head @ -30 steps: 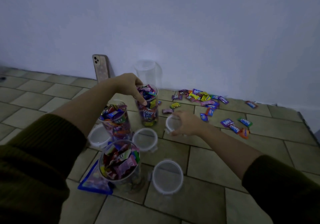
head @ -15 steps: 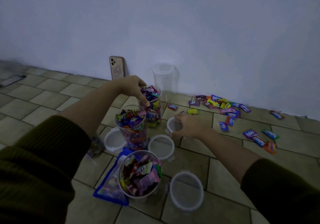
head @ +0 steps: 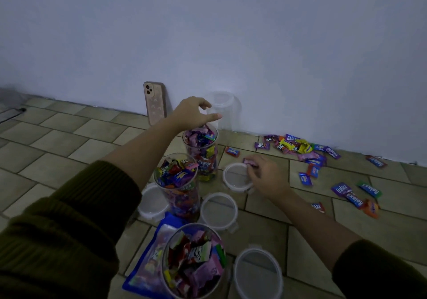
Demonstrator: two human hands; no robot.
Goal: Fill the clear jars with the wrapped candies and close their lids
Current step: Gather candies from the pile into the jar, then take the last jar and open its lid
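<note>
Three clear jars stand filled with wrapped candies: a far jar (head: 201, 154), a middle jar (head: 179, 186) and a near jar (head: 193, 261). None has a lid on. My left hand (head: 193, 112) hovers just above the far jar, fingers apart and holding nothing. My right hand (head: 265, 179) reaches over a loose round lid (head: 233, 177), its fingertips pinched on a pink candy (head: 249, 161) at the lid's far rim. Loose candies (head: 298, 147) lie scattered along the wall to the right.
Three more lids lie on the tiled floor: one (head: 218, 209) in the middle, one (head: 257, 273) near me, one (head: 152, 203) behind the middle jar. A lidded empty jar (head: 223, 104) and a phone (head: 154, 102) lean at the wall. A blue candy bag (head: 145, 266) lies under the near jar.
My left hand has lifted off the far jar's candies and now hovers above it. My right hand slid from the lid's side to the pink candy at its far rim.
</note>
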